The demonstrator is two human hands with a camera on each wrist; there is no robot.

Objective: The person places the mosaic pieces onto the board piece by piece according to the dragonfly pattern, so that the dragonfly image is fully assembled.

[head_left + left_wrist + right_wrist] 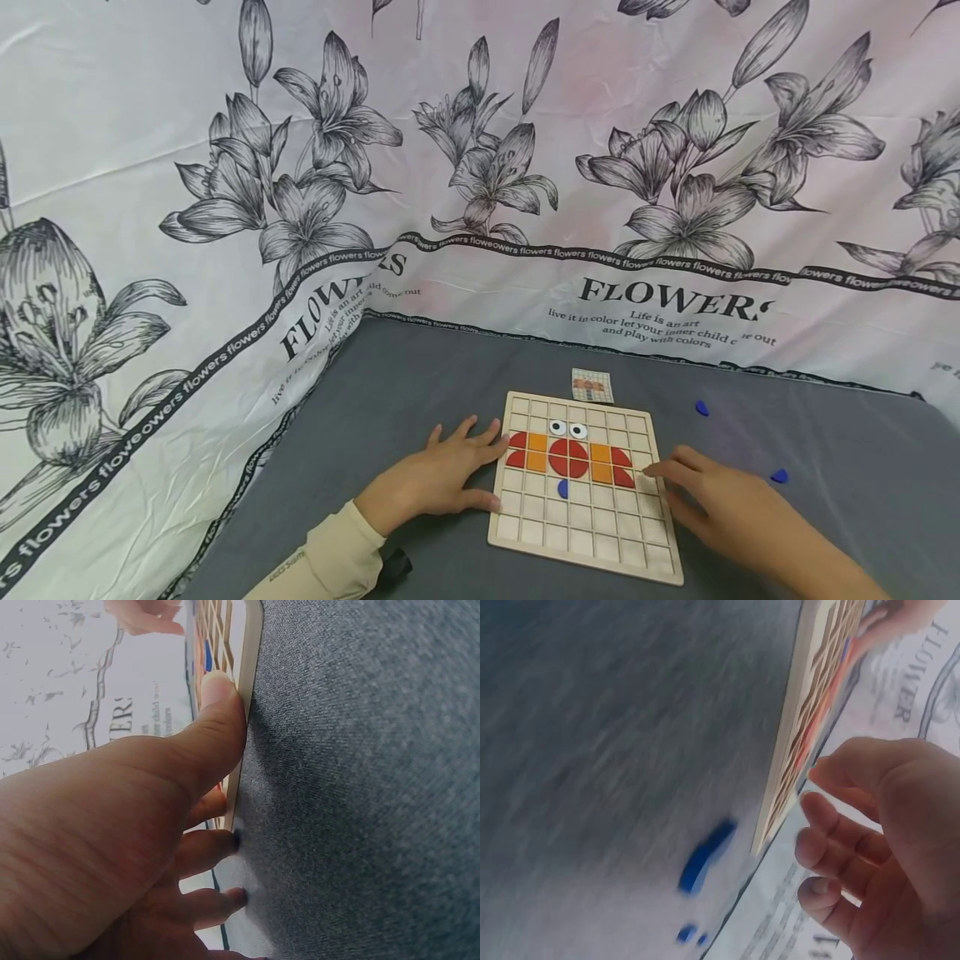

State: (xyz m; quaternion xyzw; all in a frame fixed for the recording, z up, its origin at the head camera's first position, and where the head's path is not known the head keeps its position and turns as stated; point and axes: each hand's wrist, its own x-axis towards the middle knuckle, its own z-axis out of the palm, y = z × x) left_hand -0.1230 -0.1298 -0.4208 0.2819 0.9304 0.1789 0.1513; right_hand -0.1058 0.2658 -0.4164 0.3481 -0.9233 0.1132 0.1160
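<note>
A wooden grid board (517,533) lies on the grey cloth, with red quarter-round, orange square and eye pieces set in its cells. One blue piece (563,489) sits below the red circle (568,458). My left hand (442,475) is at the board's left edge, fingers spread; the left wrist view shows its thumb (217,694) touching the rim. Over the board's right edge is my right hand (720,500), its index fingertip close to the cells beside the red pieces. In the right wrist view its fingers (821,814) bend loosely and no piece shows between them.
Two blue pieces (702,408) (780,476) lie on the cloth right of the board. A small pattern card (592,385) lies behind the board's far edge. A flower-printed curtain (480,292) hangs behind and to the left of the grey surface (420,367).
</note>
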